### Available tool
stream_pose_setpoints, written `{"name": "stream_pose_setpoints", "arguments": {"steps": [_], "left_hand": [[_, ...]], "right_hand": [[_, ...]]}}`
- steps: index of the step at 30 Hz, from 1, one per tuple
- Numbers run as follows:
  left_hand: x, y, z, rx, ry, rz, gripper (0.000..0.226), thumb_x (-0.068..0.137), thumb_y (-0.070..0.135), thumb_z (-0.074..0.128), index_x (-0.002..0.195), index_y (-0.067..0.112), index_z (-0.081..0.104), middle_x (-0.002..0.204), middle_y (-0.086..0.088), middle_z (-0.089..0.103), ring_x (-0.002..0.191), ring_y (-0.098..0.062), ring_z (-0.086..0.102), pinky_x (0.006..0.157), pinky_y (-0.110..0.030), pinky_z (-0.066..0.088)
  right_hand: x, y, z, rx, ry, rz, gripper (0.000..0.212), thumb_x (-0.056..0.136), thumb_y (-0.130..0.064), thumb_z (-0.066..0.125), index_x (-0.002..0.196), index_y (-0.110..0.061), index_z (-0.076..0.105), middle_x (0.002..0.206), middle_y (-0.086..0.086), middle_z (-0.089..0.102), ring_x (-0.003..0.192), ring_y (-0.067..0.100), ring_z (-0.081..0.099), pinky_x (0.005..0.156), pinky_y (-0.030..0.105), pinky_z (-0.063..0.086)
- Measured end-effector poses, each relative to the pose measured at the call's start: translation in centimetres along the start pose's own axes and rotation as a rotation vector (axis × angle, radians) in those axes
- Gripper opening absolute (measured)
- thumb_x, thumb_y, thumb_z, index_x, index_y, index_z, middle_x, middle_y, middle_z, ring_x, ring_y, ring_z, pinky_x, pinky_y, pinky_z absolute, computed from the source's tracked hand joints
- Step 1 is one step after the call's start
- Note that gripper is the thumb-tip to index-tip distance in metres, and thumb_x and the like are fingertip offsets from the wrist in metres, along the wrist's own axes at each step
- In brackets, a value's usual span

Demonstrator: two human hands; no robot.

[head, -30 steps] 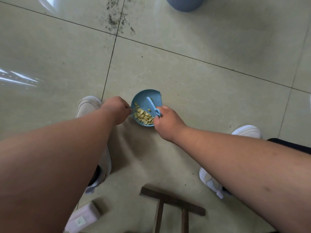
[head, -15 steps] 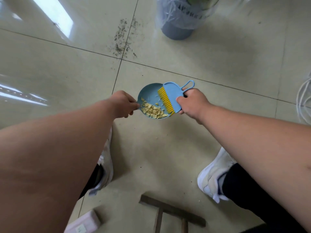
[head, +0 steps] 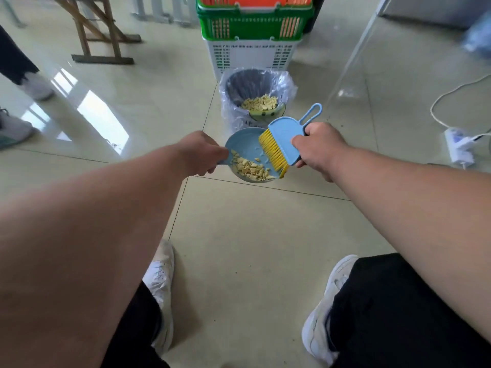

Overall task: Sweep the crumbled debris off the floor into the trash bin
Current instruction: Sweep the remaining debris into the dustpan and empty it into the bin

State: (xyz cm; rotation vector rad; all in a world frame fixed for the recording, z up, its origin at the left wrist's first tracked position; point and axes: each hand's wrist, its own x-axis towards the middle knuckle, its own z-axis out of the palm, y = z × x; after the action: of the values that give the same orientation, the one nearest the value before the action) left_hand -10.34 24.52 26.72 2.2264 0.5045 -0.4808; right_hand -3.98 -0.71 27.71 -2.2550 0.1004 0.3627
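My left hand (head: 202,152) grips the handle of a small round blue dustpan (head: 245,144), held in the air above the floor. A heap of yellow crumbled debris (head: 251,168) lies in the pan's near part. My right hand (head: 317,146) holds a small blue brush (head: 285,131) whose yellow bristles (head: 273,151) rest over the pan's right edge. Just beyond the pan stands a grey trash bin (head: 256,88) lined with a clear plastic bag. More yellow crumbs (head: 259,102) lie inside the bin.
Stacked white, green and orange baskets (head: 252,35) stand behind the bin. A wooden frame (head: 98,30) is at the far left, another person's shoes (head: 16,123) at the left edge. A white power strip and cable (head: 458,144) lie on the right. My own shoes (head: 162,282) are below.
The view has tilted up, bringing the bin and baskets into sight. Both hands have carried the dustpan and brush forward toward the bin, with the debris still in the pan.
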Motion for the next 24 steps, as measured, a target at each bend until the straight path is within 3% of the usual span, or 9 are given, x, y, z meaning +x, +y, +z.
{"name": "stream_pose_setpoints", "arguments": {"steps": [3,6,9,11,15,19,24], "left_hand": [[-0.3,2.8,-2.7,-0.001,0.039,0.034,0.039,0.071,0.033,0.062,0.069,-0.005,0.072,0.059,-0.013,0.061,0.056,-0.025,0.047,0.056,-0.033,0.039],[-0.3,4.6,-5.3,-0.023,0.071,0.057,0.032,0.076,0.028,0.064,0.070,-0.002,0.072,0.059,-0.012,0.061,0.052,-0.024,0.046,0.049,-0.027,0.037],[0.5,5.4,-7.3,-0.061,0.090,0.054,0.027,0.081,0.024,0.065,0.075,-0.001,0.075,0.064,-0.012,0.062,0.052,-0.023,0.047,0.049,-0.027,0.036],[1.9,5.5,-8.2,-0.104,0.095,0.046,0.028,0.083,0.022,0.066,0.082,-0.005,0.076,0.068,-0.014,0.063,0.053,-0.023,0.046,0.050,-0.027,0.034],[5.7,5.9,-8.8,-0.126,0.080,0.040,0.040,0.079,0.027,0.070,0.089,-0.012,0.075,0.069,-0.015,0.063,0.058,-0.025,0.047,0.051,-0.028,0.035],[9.5,7.0,-8.2,-0.080,0.068,0.030,0.026,0.080,0.026,0.068,0.075,0.001,0.074,0.066,-0.013,0.063,0.056,-0.024,0.047,0.049,-0.028,0.035],[14.9,7.9,-6.6,-0.029,0.096,-0.012,0.026,0.079,0.027,0.067,0.066,0.005,0.069,0.052,-0.008,0.056,0.046,-0.021,0.043,0.048,-0.025,0.034]], "right_hand": [[0.4,-2.5,-2.0,0.140,0.071,-0.007,0.019,0.084,-0.020,0.052,0.091,-0.012,0.068,0.085,0.015,0.075,0.053,0.024,0.072,0.074,0.051,0.064],[1.1,-4.9,-2.9,0.277,0.122,0.003,0.019,0.082,-0.020,0.054,0.092,-0.012,0.069,0.085,0.014,0.076,0.051,0.022,0.070,0.074,0.057,0.063],[2.3,-6.8,-3.0,0.445,0.162,0.044,0.016,0.087,-0.016,0.057,0.096,-0.012,0.070,0.089,0.013,0.074,0.051,0.021,0.066,0.060,0.040,0.064],[3.8,-7.3,-2.7,0.571,0.183,0.101,0.014,0.089,-0.015,0.059,0.099,-0.014,0.069,0.089,0.011,0.072,0.050,0.019,0.063,0.051,0.028,0.056],[7.8,-6.4,-1.8,0.681,0.206,0.200,0.008,0.086,-0.017,0.062,0.092,-0.017,0.067,0.089,0.007,0.072,0.045,0.015,0.062,0.055,0.027,0.053],[12.2,-5.1,-0.8,0.738,0.251,0.280,0.007,0.088,-0.012,0.066,0.091,-0.018,0.063,0.097,0.009,0.072,0.056,0.018,0.064,0.046,0.021,0.049],[17.4,-2.9,0.4,0.761,0.240,0.339,0.007,0.090,-0.011,0.065,0.090,-0.018,0.063,0.098,0.009,0.073,0.057,0.018,0.065,0.047,0.022,0.050]]}}
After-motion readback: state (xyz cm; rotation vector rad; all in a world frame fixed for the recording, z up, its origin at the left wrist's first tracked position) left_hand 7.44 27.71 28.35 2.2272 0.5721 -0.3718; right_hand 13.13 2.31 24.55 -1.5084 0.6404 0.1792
